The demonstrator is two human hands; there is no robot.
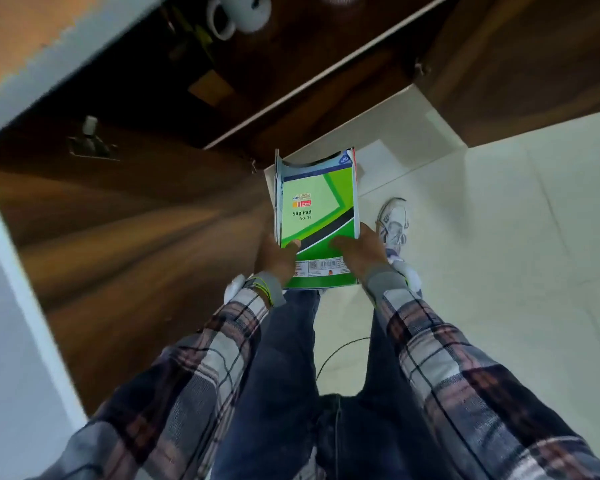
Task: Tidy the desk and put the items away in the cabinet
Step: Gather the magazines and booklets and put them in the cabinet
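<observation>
The left hand (277, 255) and right hand (360, 252) each gripped the near end of a green slip pad stack (315, 206) held above the floor, thumbs pressed on its cover, fingers hidden beneath; beyond lay the blurred wooden cabinet (326, 98); farthest, a white mug (238, 13) was cropped by the top edge.

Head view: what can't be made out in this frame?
All in the head view:
- slip pads: count in the stack; the top green cover hides those beneath.
- left hand, right hand: fingers hidden under the pads, only thumbs show.
- cabinet: interior dark and blurred; items beside the white mug unreadable.
- white mug: cut off by the top edge.
</observation>
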